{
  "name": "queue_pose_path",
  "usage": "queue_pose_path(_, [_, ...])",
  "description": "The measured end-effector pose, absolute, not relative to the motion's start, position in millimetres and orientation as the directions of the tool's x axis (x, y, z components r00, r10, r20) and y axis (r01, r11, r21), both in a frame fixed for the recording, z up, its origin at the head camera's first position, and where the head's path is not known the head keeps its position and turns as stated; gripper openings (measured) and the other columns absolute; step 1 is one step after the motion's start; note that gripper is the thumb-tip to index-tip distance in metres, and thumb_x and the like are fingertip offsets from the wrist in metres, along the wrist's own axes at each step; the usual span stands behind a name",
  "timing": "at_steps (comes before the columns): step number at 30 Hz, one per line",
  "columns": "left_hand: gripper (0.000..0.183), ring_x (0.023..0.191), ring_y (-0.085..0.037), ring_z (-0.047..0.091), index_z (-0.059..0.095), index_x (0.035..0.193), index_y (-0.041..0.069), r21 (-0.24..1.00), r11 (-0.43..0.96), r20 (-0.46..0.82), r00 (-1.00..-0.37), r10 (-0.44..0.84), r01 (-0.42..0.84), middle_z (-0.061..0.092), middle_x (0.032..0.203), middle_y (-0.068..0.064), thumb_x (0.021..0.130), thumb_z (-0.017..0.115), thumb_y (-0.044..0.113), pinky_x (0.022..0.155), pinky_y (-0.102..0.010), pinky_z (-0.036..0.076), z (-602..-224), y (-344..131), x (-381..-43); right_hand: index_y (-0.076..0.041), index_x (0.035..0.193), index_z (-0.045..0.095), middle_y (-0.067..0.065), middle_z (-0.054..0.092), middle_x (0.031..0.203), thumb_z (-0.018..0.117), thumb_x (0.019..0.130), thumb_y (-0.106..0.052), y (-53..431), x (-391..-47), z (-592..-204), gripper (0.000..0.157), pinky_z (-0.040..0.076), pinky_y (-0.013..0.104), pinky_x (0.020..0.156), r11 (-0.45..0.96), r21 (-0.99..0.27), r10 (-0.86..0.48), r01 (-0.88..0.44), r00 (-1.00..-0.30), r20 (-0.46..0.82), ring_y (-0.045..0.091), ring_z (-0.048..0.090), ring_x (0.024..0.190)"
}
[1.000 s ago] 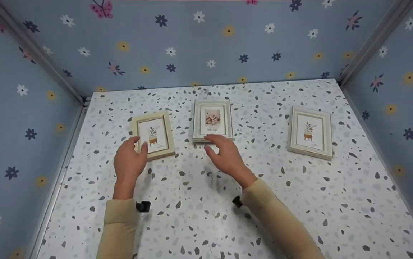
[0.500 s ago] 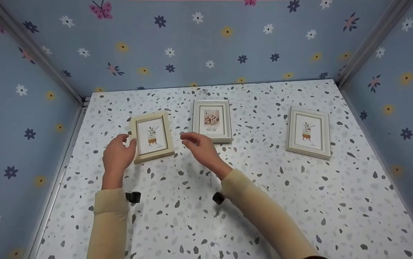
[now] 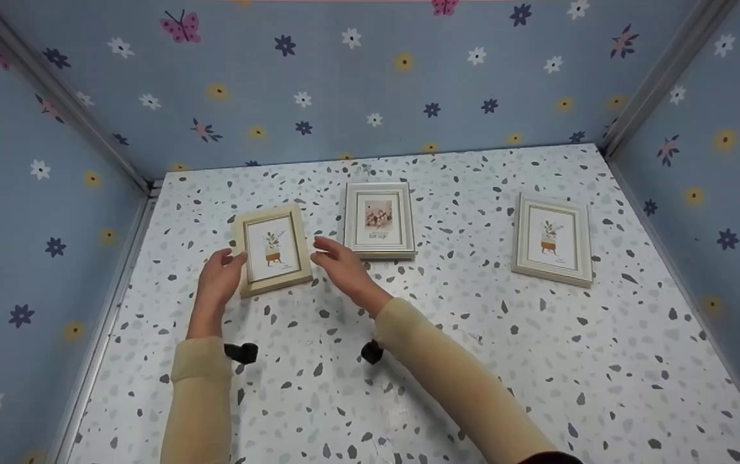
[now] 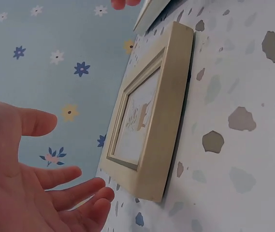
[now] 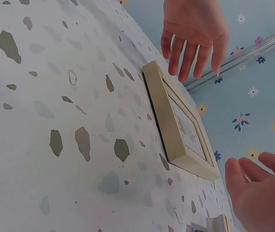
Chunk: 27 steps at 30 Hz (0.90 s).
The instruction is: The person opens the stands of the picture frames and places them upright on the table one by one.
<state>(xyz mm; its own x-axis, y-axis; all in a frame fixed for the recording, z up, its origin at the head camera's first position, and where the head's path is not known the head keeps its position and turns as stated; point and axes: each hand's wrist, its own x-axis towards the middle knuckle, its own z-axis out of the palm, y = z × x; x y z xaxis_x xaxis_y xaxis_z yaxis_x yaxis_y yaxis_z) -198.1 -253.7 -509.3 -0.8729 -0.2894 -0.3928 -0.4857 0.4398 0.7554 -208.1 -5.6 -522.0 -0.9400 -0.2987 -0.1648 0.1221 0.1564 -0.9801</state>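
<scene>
The cream picture frame point(image 3: 272, 250) is lying face-up on the speckled counter point(image 3: 305, 412), turned slightly askew. The left hand point(image 3: 218, 280) is hovering at its left edge, fingers loosely extended and holding nothing; the right hand point(image 3: 344, 270) is hanging just off its right edge, fingers gently bent, also holding nothing. In the wrist views, both hands appear to be staying clear of it.

If one side were being pressed well ahead of the other, the cream picture frame would probably be sliding or pivoting. The right hand is also sitting close to the middle frame point(image 3: 379, 220), so a wide sweep could be nudging that askew. A one-sided grip could be letting a corner drop.
</scene>
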Motion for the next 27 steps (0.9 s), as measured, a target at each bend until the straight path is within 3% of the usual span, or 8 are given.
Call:
queue_pose_path(9, [0.072, 0.151, -0.027, 0.011, 0.013, 0.16, 0.008, 0.813, 0.187, -0.489, -0.82, -0.298, -0.552, 0.005, 0.167, -0.006, 0.103, 0.042, 0.041, 0.119, -0.044, 0.018, -517, -251, -202, -0.011, 0.154, 0.036, 0.005, 0.041, 0.154, 0.058, 0.1, -0.037, -13, -219, -529, 0.064, 0.034, 0.034, 0.112, 0.166, -0.961, -0.355, 0.222, -0.896, -0.268, 0.02, 0.04, 0.14])
queue_pose_path(17, [0.073, 0.151, -0.026, 0.007, 0.011, 0.16, 0.007, 0.827, 0.073, -0.526, -0.814, -0.246, -0.557, 0.006, 0.166, -0.011, 0.103, 0.042, 0.04, 0.12, -0.041, 0.013, -521, -242, -200, -0.014, 0.158, 0.029, 0.004, 0.034, 0.159, 0.053, 0.101, -0.039, -13, -221, -542, 0.066, 0.028, 0.037, 0.116, 0.214, -0.932, -0.388, 0.292, -0.85, -0.355, 0.021, 0.032, 0.145])
queue_pose_path(23, [0.069, 0.152, -0.023, 0.006, 0.015, 0.159, 0.007, 0.845, 0.056, -0.5, -0.823, -0.268, -0.532, 0.008, 0.166, -0.009, 0.103, 0.042, 0.036, 0.121, -0.037, 0.009, -523, -240, -201, -0.013, 0.158, 0.029, 0.004, 0.033, 0.159, 0.054, 0.101, -0.039, -15, -222, -550, 0.067, 0.025, 0.036, 0.117, 0.215, -0.937, -0.406, 0.276, -0.847, -0.343, 0.02, 0.028, 0.146])
queue_pose_path(27, [0.063, 0.149, -0.021, 0.018, 0.024, 0.158, 0.008, 0.846, -0.001, -0.51, -0.81, -0.29, -0.533, 0.02, 0.164, -0.008, 0.104, 0.042, 0.034, 0.119, -0.036, 0.019, -525, -243, -200, -0.013, 0.157, 0.029, 0.004, 0.032, 0.16, 0.053, 0.101, -0.039, -17, -221, -551, 0.066, 0.024, 0.035, 0.117, 0.21, -0.939, -0.431, 0.271, -0.837, -0.338, 0.02, 0.028, 0.146])
